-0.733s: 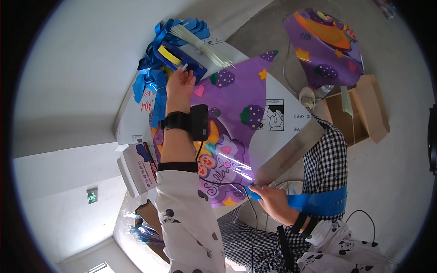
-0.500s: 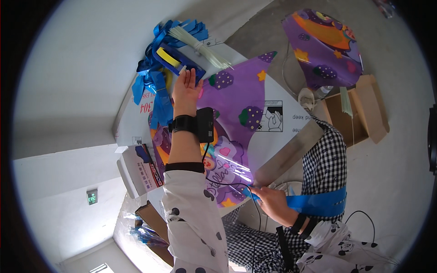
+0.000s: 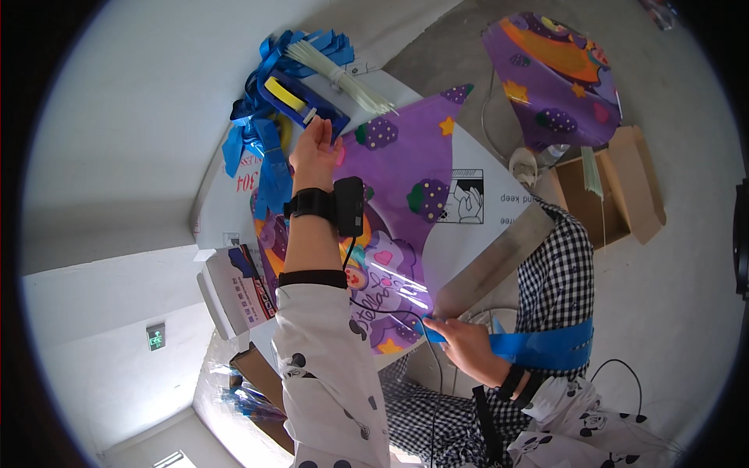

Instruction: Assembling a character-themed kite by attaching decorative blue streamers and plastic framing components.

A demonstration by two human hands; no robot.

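My left hand [image 3: 315, 150] reaches far forward with its fingers stretched out. Its fingertips are at the cutting end of a blue tape dispenser [image 3: 328, 117] that carries a yellow roll; whether a piece of tape is between them is too small to tell. Below that arm lies a purple printed plastic sheet [image 3: 398, 175] with stars and strawberries, flat on the table and partly hidden by the forearm. At the sheet's near edge my right hand [image 3: 472, 352] is closed on a wide blue ribbon [image 3: 546, 345], which trails right across my checkered apron.
Blue ribbons [image 3: 269, 148] are heaped at the far left, beside a bundle of pale thin sticks [image 3: 343, 76]. A white box [image 3: 238, 290] stands left. Another purple sheet [image 3: 538, 101] and an open cardboard box [image 3: 616, 183] are at the right. A black cable [image 3: 378, 310] crosses the sheet.
My left hand has shifted slightly left, still by the tape dispenser. The right hand keeps its hold on the blue ribbon almost unmoved.
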